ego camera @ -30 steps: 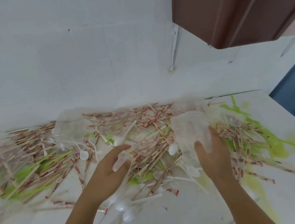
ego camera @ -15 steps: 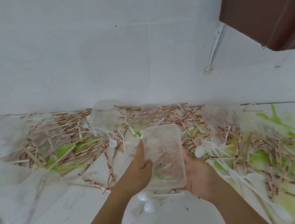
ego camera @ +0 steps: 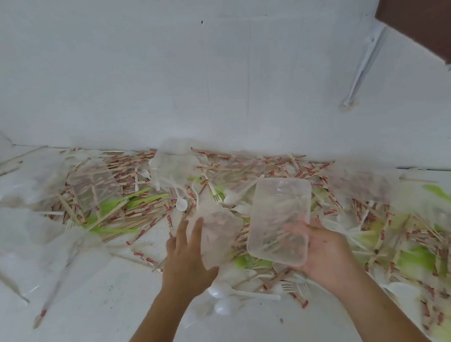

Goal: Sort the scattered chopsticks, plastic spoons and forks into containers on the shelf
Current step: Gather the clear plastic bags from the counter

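Chopsticks (ego camera: 131, 218) are strewn across the white shelf (ego camera: 94, 302), thickest along the wall, mixed with green strips (ego camera: 108, 207), white spoons (ego camera: 219, 294) and forks (ego camera: 295, 286). Far left: clear tubs (ego camera: 93, 186) sit on the pile, too blurred to read contents. Left hand (ego camera: 187, 254): fingers straight and spread against a second clear piece (ego camera: 221, 233). The thumb is hidden behind the plastic, so can't tell gripped vs just touched, or lid vs tub. Right hand (ego camera: 328, 251) cups the clear container (ego camera: 279, 220) from below, fingers curled round its near corner, tub tilted above the pile. Can't tell if it's empty, sticks show through. Risks: thin tub flexes and slips from a corner hold, tilt spills whatever gets loaded, tangled sticks and forks drag the wrong type along. Right end of pile is smeared and cut off.
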The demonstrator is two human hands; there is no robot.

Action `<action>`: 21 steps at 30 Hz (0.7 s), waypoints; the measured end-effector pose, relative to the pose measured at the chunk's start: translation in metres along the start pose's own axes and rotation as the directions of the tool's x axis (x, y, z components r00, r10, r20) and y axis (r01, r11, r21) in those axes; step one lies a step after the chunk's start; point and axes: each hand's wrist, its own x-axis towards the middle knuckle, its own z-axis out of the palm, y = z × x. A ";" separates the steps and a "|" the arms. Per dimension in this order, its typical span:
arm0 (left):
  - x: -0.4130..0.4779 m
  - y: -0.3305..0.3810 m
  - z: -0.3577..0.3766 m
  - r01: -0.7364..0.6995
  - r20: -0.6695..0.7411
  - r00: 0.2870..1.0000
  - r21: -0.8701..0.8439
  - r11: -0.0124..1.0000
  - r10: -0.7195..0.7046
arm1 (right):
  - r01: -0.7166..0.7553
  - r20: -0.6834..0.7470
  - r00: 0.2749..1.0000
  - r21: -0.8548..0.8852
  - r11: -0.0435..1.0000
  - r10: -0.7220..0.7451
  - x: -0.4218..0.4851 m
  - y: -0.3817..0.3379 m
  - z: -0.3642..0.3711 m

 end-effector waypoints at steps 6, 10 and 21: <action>-0.041 -0.013 -0.092 0.032 0.006 0.989 -0.985 0.171 -0.147 | 0.028 -0.043 0.999 -0.059 0.998 -0.031 0.014 0.003 0.015; -0.054 -0.023 -0.111 0.278 0.171 0.950 -0.842 -0.462 0.259 | -0.078 0.015 0.997 -0.097 0.992 0.080 0.030 0.034 0.067; -0.053 -0.112 -0.130 0.175 -0.156 0.893 -0.744 0.644 -0.423 | -0.141 -0.070 0.988 -0.085 0.986 0.136 0.058 0.149 0.182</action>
